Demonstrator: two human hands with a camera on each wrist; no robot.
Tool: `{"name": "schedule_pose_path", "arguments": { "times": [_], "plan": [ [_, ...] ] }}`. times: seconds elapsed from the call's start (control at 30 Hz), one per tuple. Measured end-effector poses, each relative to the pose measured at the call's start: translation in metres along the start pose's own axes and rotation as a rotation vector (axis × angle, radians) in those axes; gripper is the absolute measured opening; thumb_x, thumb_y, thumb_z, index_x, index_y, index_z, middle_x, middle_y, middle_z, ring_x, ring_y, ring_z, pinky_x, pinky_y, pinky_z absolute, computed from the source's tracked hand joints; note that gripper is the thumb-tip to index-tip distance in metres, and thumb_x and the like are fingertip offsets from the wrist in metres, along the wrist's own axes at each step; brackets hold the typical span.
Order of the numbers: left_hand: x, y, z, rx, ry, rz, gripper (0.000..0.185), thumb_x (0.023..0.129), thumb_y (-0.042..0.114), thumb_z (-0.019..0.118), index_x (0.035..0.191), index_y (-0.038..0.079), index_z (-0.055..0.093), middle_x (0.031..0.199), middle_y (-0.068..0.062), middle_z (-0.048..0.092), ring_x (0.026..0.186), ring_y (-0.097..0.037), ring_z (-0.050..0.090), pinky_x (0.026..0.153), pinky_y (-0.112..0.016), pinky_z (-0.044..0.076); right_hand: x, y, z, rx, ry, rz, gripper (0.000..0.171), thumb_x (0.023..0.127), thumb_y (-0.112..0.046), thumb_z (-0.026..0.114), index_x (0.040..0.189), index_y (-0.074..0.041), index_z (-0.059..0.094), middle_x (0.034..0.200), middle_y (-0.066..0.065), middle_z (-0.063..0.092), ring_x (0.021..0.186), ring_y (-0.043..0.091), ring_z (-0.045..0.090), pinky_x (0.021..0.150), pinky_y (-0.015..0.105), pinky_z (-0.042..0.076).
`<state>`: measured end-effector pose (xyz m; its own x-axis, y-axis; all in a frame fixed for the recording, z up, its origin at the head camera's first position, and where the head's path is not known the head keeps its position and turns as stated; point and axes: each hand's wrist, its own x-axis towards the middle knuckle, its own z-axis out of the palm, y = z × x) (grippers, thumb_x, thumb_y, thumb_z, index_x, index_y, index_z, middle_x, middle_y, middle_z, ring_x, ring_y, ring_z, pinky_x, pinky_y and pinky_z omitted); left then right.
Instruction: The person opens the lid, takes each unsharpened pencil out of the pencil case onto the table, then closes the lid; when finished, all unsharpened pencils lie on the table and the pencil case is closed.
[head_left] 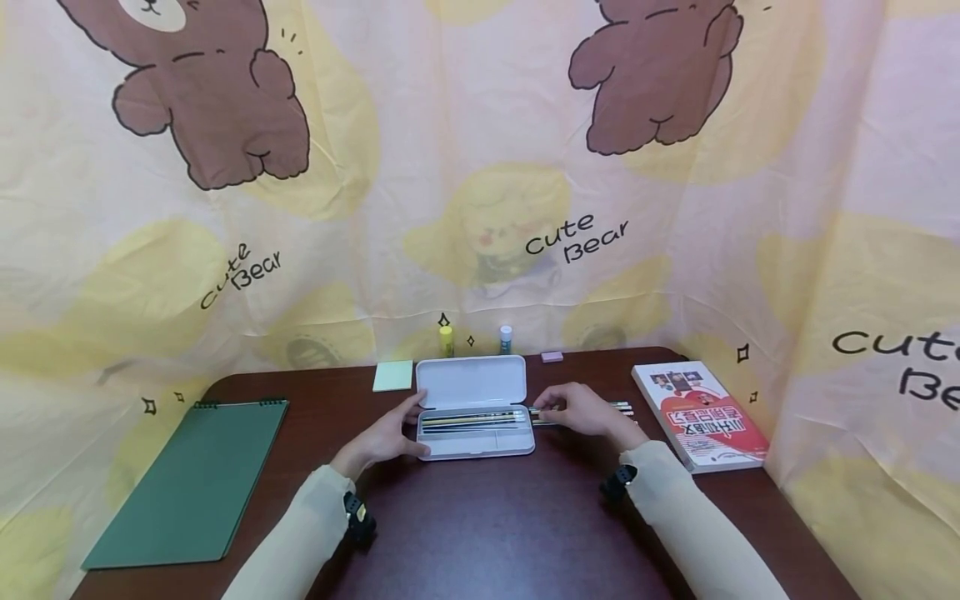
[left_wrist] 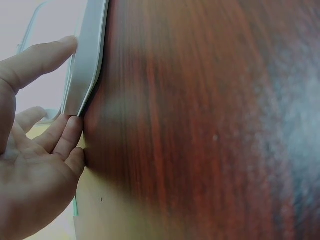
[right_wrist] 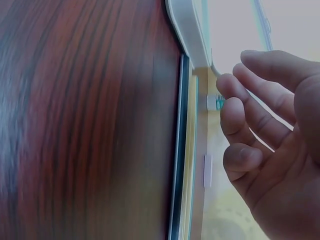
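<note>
A white pencil case (head_left: 472, 382) lies with its lid raised, and several pencils (head_left: 468, 421) are in its tray. My left hand (head_left: 382, 433) holds the case at its left end. In the left wrist view the thumb (left_wrist: 55, 52) rests on the case's front wall, while other fingertips touch the end wall. Just right of the case, my right hand (head_left: 577, 407) hovers over several pencils (head_left: 624, 410) lying on the table. Its fingers are loosely bent in the right wrist view, and thumb and fingertips stand apart from the pencils (right_wrist: 190, 150).
Behind the case stand a yellow highlighter (head_left: 447, 342) and a glue stick (head_left: 506, 340). Sticky notes (head_left: 393, 376) and a purple eraser (head_left: 552, 357) lie nearby. A green pad (head_left: 195, 483) is at left, a red-and-white book (head_left: 705, 417) at right, and a printed curtain (head_left: 480, 208) surrounds the table.
</note>
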<state>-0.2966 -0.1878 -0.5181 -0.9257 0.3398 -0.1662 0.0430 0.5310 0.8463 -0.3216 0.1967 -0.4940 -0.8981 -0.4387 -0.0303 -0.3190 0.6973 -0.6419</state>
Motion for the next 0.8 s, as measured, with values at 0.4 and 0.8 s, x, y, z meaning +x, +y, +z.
{"name": "schedule_pose_path", "arguments": {
  "times": [0.4, 0.8],
  "plan": [
    [-0.002, 0.001, 0.001, -0.017, -0.006, 0.009, 0.108, 0.072, 0.009, 0.088, 0.159, 0.024, 0.025, 0.142, -0.013, 0.051, 0.132, -0.031, 0.047, 0.113, -0.055, 0.035, 0.013, -0.017, 0.017, -0.034, -0.025, -0.081, 0.017, 0.092, -0.018, 0.071, 0.108, -0.015, 0.075, 0.102, -0.005, 0.074, 0.089, 0.013, 0.060, 0.084, 0.037, 0.051],
    [-0.002, 0.002, 0.001, -0.017, 0.000, -0.004, 0.107, 0.072, 0.009, 0.088, 0.159, 0.026, 0.027, 0.144, -0.014, 0.050, 0.134, -0.032, 0.046, 0.113, -0.056, 0.034, 0.022, -0.027, 0.032, -0.119, -0.145, -0.069, 0.015, 0.092, -0.020, 0.072, 0.105, -0.019, 0.078, 0.100, -0.007, 0.074, 0.088, 0.012, 0.059, 0.089, 0.038, 0.052]
  ]
}}
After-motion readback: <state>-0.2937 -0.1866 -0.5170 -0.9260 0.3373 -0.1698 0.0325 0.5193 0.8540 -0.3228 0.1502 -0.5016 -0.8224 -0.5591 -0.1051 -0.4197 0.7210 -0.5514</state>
